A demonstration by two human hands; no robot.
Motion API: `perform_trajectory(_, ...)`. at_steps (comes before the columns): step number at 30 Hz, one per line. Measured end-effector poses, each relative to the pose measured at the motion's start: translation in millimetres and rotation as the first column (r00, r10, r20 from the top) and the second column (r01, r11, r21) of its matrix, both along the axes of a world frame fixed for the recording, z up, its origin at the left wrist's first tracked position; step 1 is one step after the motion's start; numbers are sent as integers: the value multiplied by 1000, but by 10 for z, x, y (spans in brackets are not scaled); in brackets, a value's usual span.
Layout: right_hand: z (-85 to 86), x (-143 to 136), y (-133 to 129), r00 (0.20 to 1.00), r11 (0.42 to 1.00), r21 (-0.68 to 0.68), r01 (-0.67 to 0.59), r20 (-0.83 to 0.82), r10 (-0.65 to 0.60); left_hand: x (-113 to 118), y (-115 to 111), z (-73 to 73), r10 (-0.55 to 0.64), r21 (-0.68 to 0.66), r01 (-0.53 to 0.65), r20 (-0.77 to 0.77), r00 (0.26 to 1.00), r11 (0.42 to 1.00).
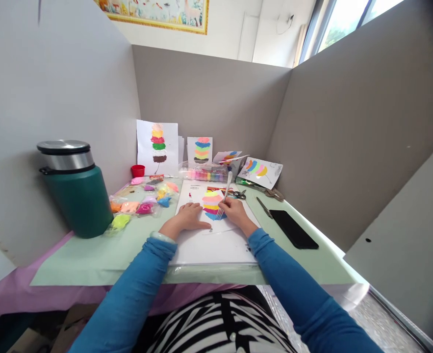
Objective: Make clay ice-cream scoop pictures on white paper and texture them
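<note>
My right hand (235, 212) is closed around a fork (228, 186) whose handle points up and away from me. Its tines rest against the lower right of a banded picture (212, 202) in pink, yellow, magenta and blue, which looks made of soft clay. The picture lies on a white sheet (205, 247) in front of me. My left hand (191, 217) lies spread on the sheet, left of the bands, with the thumb stretched toward their lower edge. It holds nothing.
At left stand a green flask (77, 196) and bags of coloured clay (129, 208). Scissors (240, 195), a knife (264, 208) and a black phone (292, 228) lie to the right. Behind are a red cup (138, 170), a clay box (203, 174) and finished pictures (158, 147). Grey partitions (212, 93) enclose the table.
</note>
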State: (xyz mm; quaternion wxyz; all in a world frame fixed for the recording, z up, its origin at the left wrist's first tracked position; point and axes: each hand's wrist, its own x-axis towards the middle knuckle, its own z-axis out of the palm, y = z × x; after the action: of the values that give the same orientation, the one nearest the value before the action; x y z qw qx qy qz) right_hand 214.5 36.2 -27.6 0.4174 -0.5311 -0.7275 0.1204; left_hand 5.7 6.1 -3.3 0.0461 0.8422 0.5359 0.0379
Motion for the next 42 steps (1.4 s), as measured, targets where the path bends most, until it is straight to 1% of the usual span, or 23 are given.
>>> perform_trajectory(3,4,-30,-26,999,1000,-9,-29,33,30,-4,11,-12,0,-2,0,4,1000,1000)
perform_trajectory(6,16,-41,-5,997,1000,-13,-8,74,9,-11,31,-33,2,-4,-2,2,1000,1000)
perform_trajectory(8,25,-35,26,993,999,13,46,106,-47,-13,41,-42,3,-6,-3,-3,1000,1000)
perform_trajectory(10,30,-21,56,983,991,47,123,129,-128,-14,44,-45,4,-6,-4,-4,1000,1000)
perform_trajectory(12,32,-8,70,976,982,64,180,114,-186,-12,41,-42,7,-5,-7,0,1000,1000)
perform_trajectory(13,32,-5,68,978,981,63,183,91,-188,-10,37,-39,8,-6,-8,2,1000,1000)
perform_trajectory(14,30,-5,60,983,984,56,167,65,-171,-8,32,-33,10,-7,-10,4,1000,1000)
perform_trajectory(16,25,-14,30,995,994,39,98,22,-99,-4,17,-18,10,-6,-10,5,1000,1000)
perform_trajectory(19,13,-40,-23,1000,1000,23,8,16,-9,0,-1,4,-1,-2,1,7,1000,1000)
perform_trajectory(22,4,-61,-46,999,1000,27,-16,34,15,3,-3,8,3,-7,-3,5,1000,1000)
perform_trajectory(25,4,-73,-30,998,1000,24,-15,59,14,5,6,-2,10,-8,-10,-1,1000,1000)
perform_trajectory(28,14,-76,8,993,999,21,30,110,-33,4,11,-13,9,-6,-9,-1,1000,1000)
perform_trajectory(32,38,-58,46,967,986,60,158,195,-167,4,7,-10,7,-2,-7,4,1000,1000)
perform_trajectory(35,51,-39,38,950,968,96,231,191,-246,6,0,-1,12,-12,-12,7,1000,1000)
perform_trajectory(37,50,-32,17,960,972,81,221,157,-231,6,-1,1,13,-18,-13,9,1000,1000)
perform_trajectory(40,37,-37,-17,983,990,37,136,122,-140,3,7,-12,8,-18,-8,18,1000,1000)
perform_trajectory(42,28,-46,-30,987,996,19,84,133,-86,-1,17,-27,8,-10,-7,26,1000,1000)
